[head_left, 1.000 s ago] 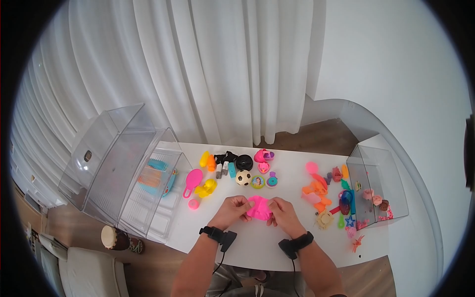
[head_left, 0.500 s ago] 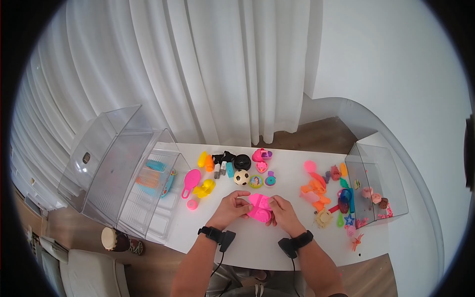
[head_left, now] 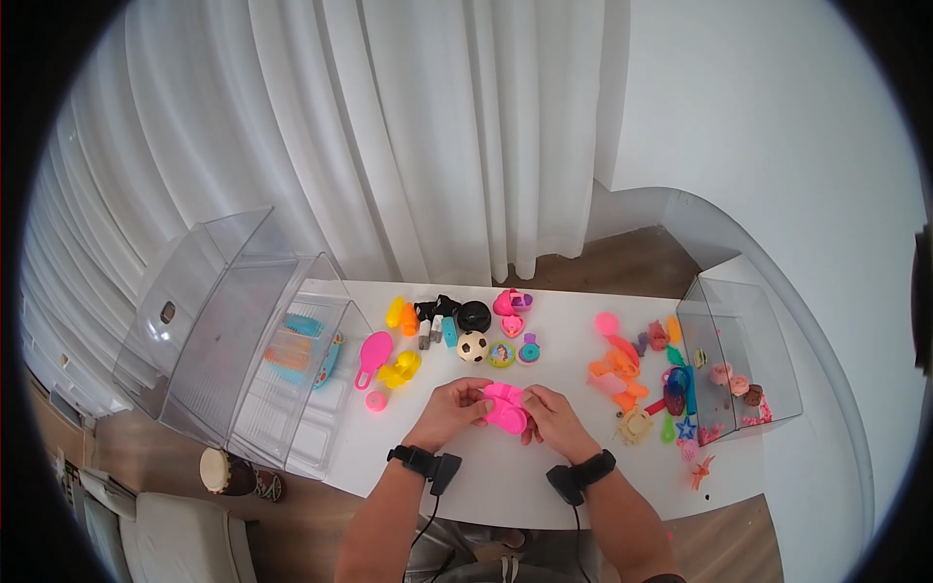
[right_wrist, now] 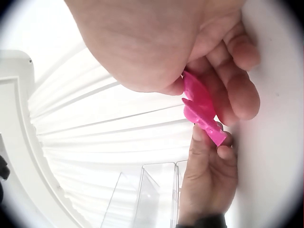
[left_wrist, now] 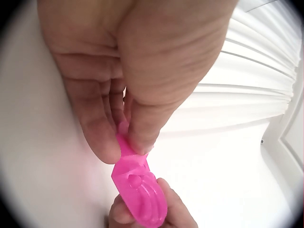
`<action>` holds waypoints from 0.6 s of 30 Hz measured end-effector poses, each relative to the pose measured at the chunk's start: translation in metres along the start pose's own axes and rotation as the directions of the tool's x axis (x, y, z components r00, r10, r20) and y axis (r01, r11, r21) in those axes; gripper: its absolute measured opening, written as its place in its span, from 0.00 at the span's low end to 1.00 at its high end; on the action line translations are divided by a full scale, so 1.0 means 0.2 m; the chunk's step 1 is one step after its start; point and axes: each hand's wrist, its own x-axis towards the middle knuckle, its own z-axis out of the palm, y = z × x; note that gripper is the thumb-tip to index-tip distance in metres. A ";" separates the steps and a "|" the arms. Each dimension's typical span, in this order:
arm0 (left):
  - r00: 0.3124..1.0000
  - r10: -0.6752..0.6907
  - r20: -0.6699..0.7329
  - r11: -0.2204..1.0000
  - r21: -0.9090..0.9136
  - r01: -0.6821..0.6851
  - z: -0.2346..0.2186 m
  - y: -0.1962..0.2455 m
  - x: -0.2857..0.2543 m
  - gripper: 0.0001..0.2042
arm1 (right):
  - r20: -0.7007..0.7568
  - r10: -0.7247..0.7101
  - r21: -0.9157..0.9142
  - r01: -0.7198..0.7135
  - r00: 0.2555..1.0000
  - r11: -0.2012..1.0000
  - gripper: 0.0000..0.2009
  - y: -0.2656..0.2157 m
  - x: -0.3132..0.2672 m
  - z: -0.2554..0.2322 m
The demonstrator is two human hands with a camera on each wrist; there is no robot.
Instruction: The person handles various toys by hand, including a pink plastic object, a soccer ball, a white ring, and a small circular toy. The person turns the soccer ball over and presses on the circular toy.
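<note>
Both hands hold a pink moulded plastic toy piece (head_left: pixel 505 408) up in front of the body, over the white table (head_left: pixel 466 481). My left hand (head_left: pixel 453 412) pinches one end between thumb and fingers. At the opposite end, the thumb and fingers of my right hand (head_left: pixel 558 424) grip it. Raised curved ridges and a small bump show on the pink piece (left_wrist: pixel 142 192) in the left wrist view. Beyond the hands lie a soccer ball (head_left: pixel 473 347), a round picture toy (head_left: pixel 501 355) and a pink hand mirror shape (head_left: pixel 374 355).
At the left stands a clear lidded bin (head_left: pixel 292 389) with a blue and orange toy (head_left: pixel 303 350) inside. A clear box (head_left: pixel 753 360) on the right holds small pink pieces. Orange toys (head_left: pixel 619 374) and a beige piece (head_left: pixel 637 426) lie near it. A drum (head_left: pixel 225 471) stands on the floor.
The pink piece has been turned between the fingers, so its moulded, hollowed face now shows. Both hands keep nearly the same place, and the toys on the table have not moved.
</note>
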 end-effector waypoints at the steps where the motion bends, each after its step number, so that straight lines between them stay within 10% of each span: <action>1: 1.000 -0.006 0.007 1.000 0.014 0.006 0.00 0.01 0.00 0.19 | 0.012 0.002 0.011 -0.002 1.000 1.000 0.16 0.00 0.00 0.00; 18: 0.998 -0.063 -0.016 0.995 0.076 0.064 -0.02 0.01 0.00 0.16 | 0.000 -0.006 -0.080 0.006 1.000 0.997 0.16 -0.04 -0.01 0.03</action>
